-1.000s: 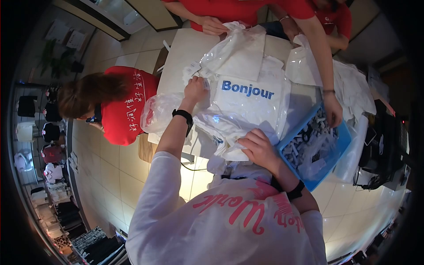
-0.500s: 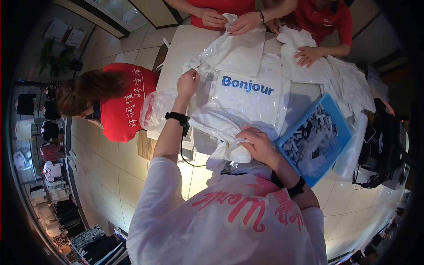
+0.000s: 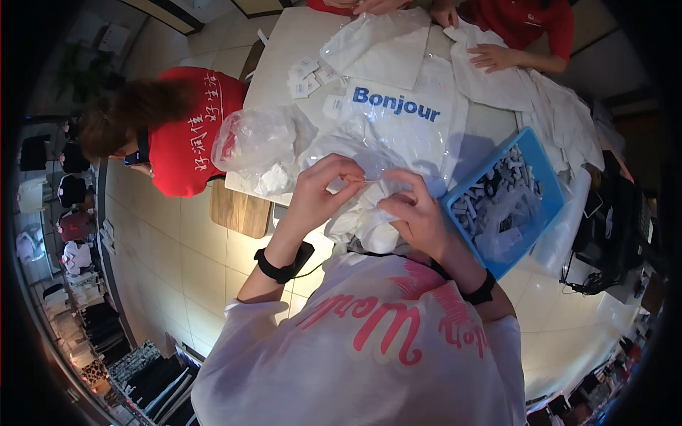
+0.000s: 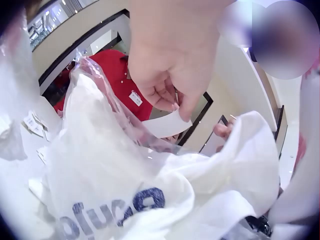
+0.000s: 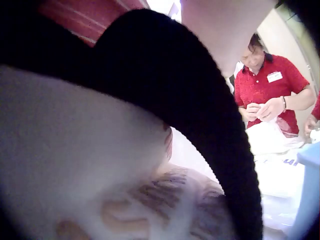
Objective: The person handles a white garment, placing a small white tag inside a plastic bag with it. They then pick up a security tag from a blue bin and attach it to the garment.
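Observation:
My left hand (image 3: 323, 195) pinches a small white paper tag (image 4: 167, 124) between thumb and fingers, over the table's near edge. Close beside it, my right hand (image 3: 417, 213) pinches the edge of a bunched white garment (image 3: 375, 231); its fingertips show behind the cloth in the left wrist view. Just beyond the hands lies a clear-bagged white garment (image 3: 405, 128) with blue "Bonjour" lettering. A black strap (image 5: 200, 85) covers much of the right wrist view, and my right hand's fingers are hidden there.
A blue tray (image 3: 548, 209) of small grey-white pieces stands right of my hands. Loose white tags (image 3: 304, 77) and a crumpled clear plastic bag (image 3: 256, 142) lie on the left. People in red shirts (image 3: 522, 25) handle white garments across the table; another red-shirted person (image 3: 192, 135) is at left.
My left hand has come back from the white tags to beside my right hand. The right hand stays at the white garment. An arm that reached into the blue tray has withdrawn.

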The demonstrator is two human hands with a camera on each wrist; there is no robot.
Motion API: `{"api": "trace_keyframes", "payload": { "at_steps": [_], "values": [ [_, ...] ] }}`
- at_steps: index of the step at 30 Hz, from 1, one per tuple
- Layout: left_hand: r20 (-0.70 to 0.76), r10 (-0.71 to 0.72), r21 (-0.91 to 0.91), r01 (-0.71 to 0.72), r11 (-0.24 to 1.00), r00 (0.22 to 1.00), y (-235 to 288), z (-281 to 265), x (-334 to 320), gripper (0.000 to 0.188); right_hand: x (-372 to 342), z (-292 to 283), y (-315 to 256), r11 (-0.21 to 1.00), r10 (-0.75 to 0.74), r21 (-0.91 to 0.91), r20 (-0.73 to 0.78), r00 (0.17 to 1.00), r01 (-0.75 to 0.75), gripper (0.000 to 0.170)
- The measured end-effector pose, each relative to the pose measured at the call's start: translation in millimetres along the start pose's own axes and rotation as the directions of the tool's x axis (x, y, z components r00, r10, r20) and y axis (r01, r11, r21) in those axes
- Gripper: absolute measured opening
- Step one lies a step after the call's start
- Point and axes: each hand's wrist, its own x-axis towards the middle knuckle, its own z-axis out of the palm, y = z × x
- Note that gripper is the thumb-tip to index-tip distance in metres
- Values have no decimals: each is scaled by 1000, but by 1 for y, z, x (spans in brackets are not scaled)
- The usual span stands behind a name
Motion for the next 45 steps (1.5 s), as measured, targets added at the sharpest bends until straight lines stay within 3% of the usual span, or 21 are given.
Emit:
{"api": "trace_keyframes", "payload": {
  "at_steps": [3, 5, 6, 8, 9, 11, 13, 14, 15, 16, 18, 20, 26, 31, 33, 45],
  "values": [
    [-38, 18, -50, -20, 999, 999, -4, 9, -12, 15, 1, -3, 2, 998, 47, 43, 19, 999, -47, 29],
    [-69, -8, -207, -7, 978, 998, -9, 16, -19, 15, -1, -2, 7, 986, -148, -76, 21, 989, 149, 27],
    [-70, -11, -209, -4, 978, 998, -8, 20, -20, 15, -2, -2, 7, 986, -145, -75, 23, 989, 147, 27],
    [-126, -92, -467, 23, 884, 988, -4, 27, -22, 14, -3, -2, 7, 971, -210, -119, -21, 977, 207, 24],
    [-127, -94, -467, 24, 884, 987, -6, 27, -24, 14, -4, -2, 9, 971, -210, -118, -20, 977, 206, 24],
    [-36, 11, -277, -21, 961, 999, -10, 29, -29, 14, -7, -1, 13, 963, -242, -130, -36, 970, 235, 23],
    [-97, 42, -210, -62, 976, 994, -10, 31, -32, 15, -10, 1, 11, 974, -208, -101, -55, 976, 202, 23],
    [-163, 188, -43, -197, 979, 969, -13, 30, -33, 16, -11, 0, 8, 983, -176, -74, -74, 982, 170, 23],
    [-202, 338, 131, -317, 939, 919, -14, 29, -33, 18, -10, -2, 5, 983, -173, -73, -75, 982, 167, 23],
    [-199, 336, 129, -316, 940, 920, -14, 28, -32, 18, -9, -5, 1, 983, -171, -67, -36, 985, 168, 22],
    [-129, 496, 294, -444, 846, 859, -9, 25, -27, 19, -8, -8, 0, 984, -165, -63, 4, 986, 165, 20],
    [-102, 499, 269, -459, 847, 861, -6, 26, -25, 19, -6, -9, 3, 944, -294, -146, 31, 955, 296, 15],
    [-112, 450, 125, -436, 891, 886, -8, 31, -27, 17, -11, -5, 14, 900, -390, -221, -20, 921, 376, 13],
    [-175, 433, 57, -430, 901, 884, -6, 34, -31, 16, -9, -8, 11, 906, -378, -194, 26, 925, 376, 13],
    [-133, 511, 127, -497, 859, 849, -5, 31, -29, 14, -9, -9, 10, 907, -377, -182, 47, 925, 379, 13],
    [-71, 444, 107, -436, 894, 893, -1, 28, -31, 18, -11, -9, 8, 897, -357, -247, 88, 930, 367, 16]
  ]
}}
